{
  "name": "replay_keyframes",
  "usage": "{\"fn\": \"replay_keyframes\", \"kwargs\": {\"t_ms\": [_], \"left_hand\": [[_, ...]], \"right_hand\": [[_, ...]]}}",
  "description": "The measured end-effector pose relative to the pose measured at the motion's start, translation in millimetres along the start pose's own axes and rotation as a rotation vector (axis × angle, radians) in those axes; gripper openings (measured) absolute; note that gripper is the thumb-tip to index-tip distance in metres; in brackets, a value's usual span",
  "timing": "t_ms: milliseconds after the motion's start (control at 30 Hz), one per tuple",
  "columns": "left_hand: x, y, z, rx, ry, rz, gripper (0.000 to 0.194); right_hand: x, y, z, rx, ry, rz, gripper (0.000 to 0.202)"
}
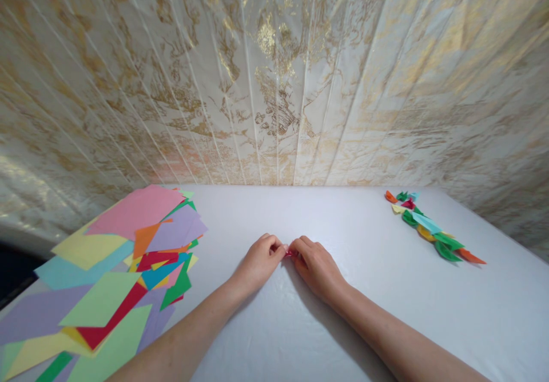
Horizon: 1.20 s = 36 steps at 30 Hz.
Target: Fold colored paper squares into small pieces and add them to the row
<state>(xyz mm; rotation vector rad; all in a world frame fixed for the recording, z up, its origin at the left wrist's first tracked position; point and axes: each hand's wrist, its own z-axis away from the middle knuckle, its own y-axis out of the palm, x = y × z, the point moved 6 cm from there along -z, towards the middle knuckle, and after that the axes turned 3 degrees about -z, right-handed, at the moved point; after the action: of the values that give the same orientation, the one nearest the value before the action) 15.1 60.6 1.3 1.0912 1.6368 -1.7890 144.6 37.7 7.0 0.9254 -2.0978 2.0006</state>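
Between my two hands, near the middle of the table, is a small piece of red paper [289, 253], mostly covered by fingers. My left hand [265, 255] pinches its left side between thumb and forefinger. On the other side my right hand [315, 263] closes over the paper, fingers curled downward. The fingertips of both hands almost meet around it. How the red paper is folded cannot be made out.
Loose sheets of coloured paper [103, 299] spread over the left side of the white table [240, 336]. A row of small folded paper pieces [448, 242] in several colours lies at the back right. A white and gold curtain [274, 84] hangs behind the table.
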Motion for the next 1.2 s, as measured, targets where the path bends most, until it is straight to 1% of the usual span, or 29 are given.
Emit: {"fn": "replay_keyframes", "kwargs": {"t_ms": [133, 300, 500, 633, 700, 867, 1100, 1200], "left_hand": [[-0.5, 1.5, -0.9, 0.005, 0.013, -0.02, 0.013], [3.2, 3.3, -0.6, 0.026, 0.0, 0.017, 0.007], [-0.9, 0.4, -1.6, 0.032, -0.024, 0.029, 0.01], [-3.6, -0.1, -2.5, 0.028, -0.039, -0.031, 0.019], [-4.7, 0.5, -2.7, 0.028, -0.032, -0.067, 0.02], [-5.4, 2.5, -1.8, 0.044, -0.02, -0.065, 0.016], [-0.5, 4.6, -2.2, 0.071, -0.022, -0.038, 0.009], [-0.8, 4.5, -2.8, 0.079, -0.022, -0.041, 0.01]], "right_hand": [[-0.5, 0.8, -0.6, -0.001, -0.001, -0.014, 0.019], [-1.0, 1.0, -0.4, -0.008, -0.011, -0.033, 0.02], [-0.7, 0.7, 0.3, -0.008, -0.017, -0.033, 0.018], [-0.1, 0.7, 0.8, -0.009, -0.024, -0.028, 0.019], [0.3, 0.3, 0.7, -0.009, -0.027, -0.038, 0.019], [0.1, 0.3, 0.4, -0.005, -0.022, -0.042, 0.019], [-1.0, 1.4, -0.5, 0.0, -0.019, -0.058, 0.017], [-0.4, 0.7, -0.9, 0.0, -0.014, -0.05, 0.017]]}}
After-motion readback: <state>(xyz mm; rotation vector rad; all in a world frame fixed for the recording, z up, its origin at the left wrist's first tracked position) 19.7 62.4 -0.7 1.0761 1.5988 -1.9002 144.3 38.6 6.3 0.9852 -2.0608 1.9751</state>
